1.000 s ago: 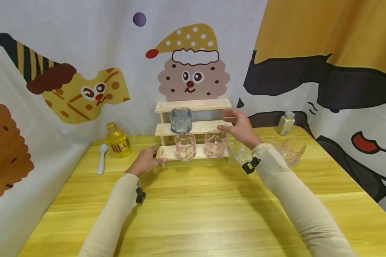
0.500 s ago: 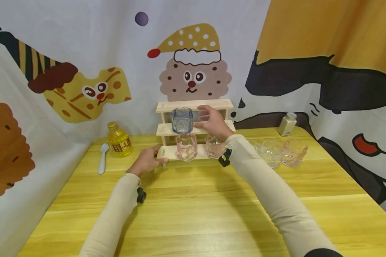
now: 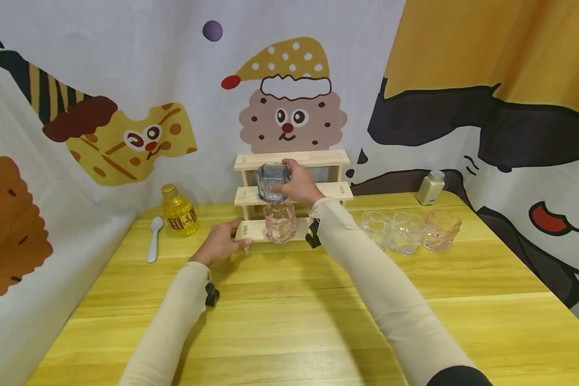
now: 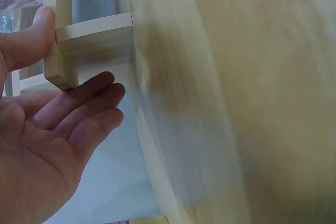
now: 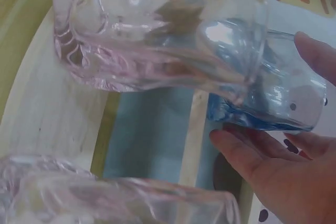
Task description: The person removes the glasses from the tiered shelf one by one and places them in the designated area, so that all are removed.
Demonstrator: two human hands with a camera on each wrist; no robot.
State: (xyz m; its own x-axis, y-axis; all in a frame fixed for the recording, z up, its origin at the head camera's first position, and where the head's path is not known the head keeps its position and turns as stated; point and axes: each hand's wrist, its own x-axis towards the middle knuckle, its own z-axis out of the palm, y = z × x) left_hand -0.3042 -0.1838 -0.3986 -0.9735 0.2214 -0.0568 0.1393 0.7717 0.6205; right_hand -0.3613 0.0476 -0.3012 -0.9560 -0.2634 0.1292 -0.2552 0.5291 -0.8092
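Note:
A three-step wooden display rack (image 3: 291, 158) stands against the back curtain. My left hand (image 3: 220, 244) holds the left end of its lowest step, thumb on top and fingers beneath in the left wrist view. On the middle step is a blue glass (image 3: 265, 181), upright. My right hand (image 3: 301, 185) grips this glass from the right, thumb on the near side and fingers round the far side. A pink glass (image 3: 280, 228) sits on the lowest step. Beside it, a second pink glass (image 5: 131, 205) is mostly hidden behind my right wrist in the head view.
Several clear and pinkish glasses, among them a pinkish one (image 3: 441, 229), stand on the table to the right. Behind them is a small white-capped jar (image 3: 431, 187). A yellow oil bottle (image 3: 179, 212) and a white spoon (image 3: 154, 238) are at the left.
My right hand has moved left from the rack's right end to the blue glass and closed round it. My left hand has stayed on the rack.

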